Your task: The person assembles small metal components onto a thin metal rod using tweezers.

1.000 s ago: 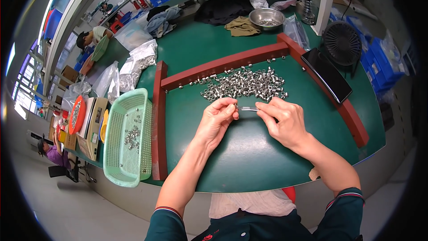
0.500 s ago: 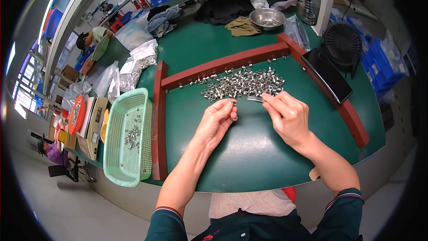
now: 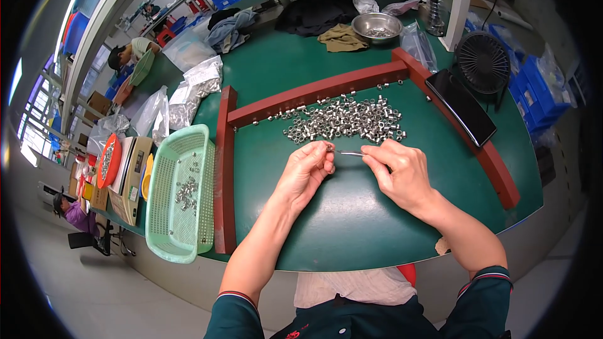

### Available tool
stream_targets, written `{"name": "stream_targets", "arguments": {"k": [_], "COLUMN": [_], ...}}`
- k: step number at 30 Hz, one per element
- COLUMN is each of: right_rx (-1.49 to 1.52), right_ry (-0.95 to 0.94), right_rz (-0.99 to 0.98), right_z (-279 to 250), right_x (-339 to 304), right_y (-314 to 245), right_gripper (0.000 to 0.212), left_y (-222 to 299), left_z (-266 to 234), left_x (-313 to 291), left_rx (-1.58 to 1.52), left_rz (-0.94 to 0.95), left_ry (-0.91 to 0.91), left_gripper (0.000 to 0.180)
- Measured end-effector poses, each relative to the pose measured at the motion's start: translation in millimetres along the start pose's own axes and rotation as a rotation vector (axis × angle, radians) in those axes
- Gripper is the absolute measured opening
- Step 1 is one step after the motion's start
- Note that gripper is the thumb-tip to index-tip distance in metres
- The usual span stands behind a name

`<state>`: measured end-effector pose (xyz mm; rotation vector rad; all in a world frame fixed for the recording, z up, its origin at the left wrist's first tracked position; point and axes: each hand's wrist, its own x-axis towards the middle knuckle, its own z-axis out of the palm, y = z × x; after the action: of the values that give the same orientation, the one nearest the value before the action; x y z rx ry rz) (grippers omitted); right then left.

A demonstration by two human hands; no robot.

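Note:
My left hand (image 3: 306, 171) pinches a small metal ring (image 3: 330, 148) between thumb and fingertips, just in front of a heap of similar shiny metal rings (image 3: 345, 117) on the green table. A slim metal tool (image 3: 349, 153), like a scraper or blade, is gripped in my right hand (image 3: 402, 172). Its tip points left and reaches the ring or stops very close to it; I cannot tell if they touch. To my left, a light green plastic basket (image 3: 164, 213) has some of the same rings lying in its bottom.
A dark red frame (image 3: 314, 92) borders the heap on three sides. A black phone (image 3: 460, 105) lies on its right bar, beside a black fan (image 3: 482, 61). At the back stand a metal bowl (image 3: 377, 26) and cloths. A scale (image 3: 130, 179) is beyond the basket.
My right hand has come slightly left and down, turning the tool so its tip is at the ring. My left hand has stayed almost still, pinching the ring.

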<state>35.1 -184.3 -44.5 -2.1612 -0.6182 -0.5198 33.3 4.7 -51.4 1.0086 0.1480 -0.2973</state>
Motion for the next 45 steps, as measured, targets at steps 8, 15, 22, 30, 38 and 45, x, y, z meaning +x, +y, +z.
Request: {"name": "stream_targets", "arguments": {"k": [8, 15, 22, 30, 38, 45], "right_rx": [-0.019, 0.023, -0.013, -0.075, -0.094, -0.079], "right_ry": [0.128, 0.043, 0.000, 0.130, 0.186, 0.195], "right_rz": [0.023, -0.004, -0.033, 0.030, 0.042, 0.049], "right_z": [-5.8, -2.4, -3.1, -5.9, -1.9, -0.4], "right_x": [8.9, 4.2, 2.7, 10.1, 13.5, 11.9], "right_y": [5.8, 3.1, 2.5, 14.6, 25.1, 32.1], "right_gripper": [0.010, 0.007, 0.007, 0.008, 0.007, 0.006], "left_y": [0.8, 1.6, 0.2, 2.0, 20.4, 25.0], "left_z": [-2.4, -4.4, -4.7, -2.1, -18.0, -45.3], "left_x": [-0.9, 0.2, 0.9, -1.9, 6.6, 9.6], "left_rx": [-0.050, -0.083, -0.054, -0.071, 1.016, 1.603], "left_rz": [-0.133, -0.159, -0.155, -0.219, 0.798, 0.658], "left_ry": [-0.096, -0.107, -0.109, -0.253, 0.337, 0.409], "left_gripper": [0.026, 0.028, 0.028, 0.027, 0.006, 0.008]}}
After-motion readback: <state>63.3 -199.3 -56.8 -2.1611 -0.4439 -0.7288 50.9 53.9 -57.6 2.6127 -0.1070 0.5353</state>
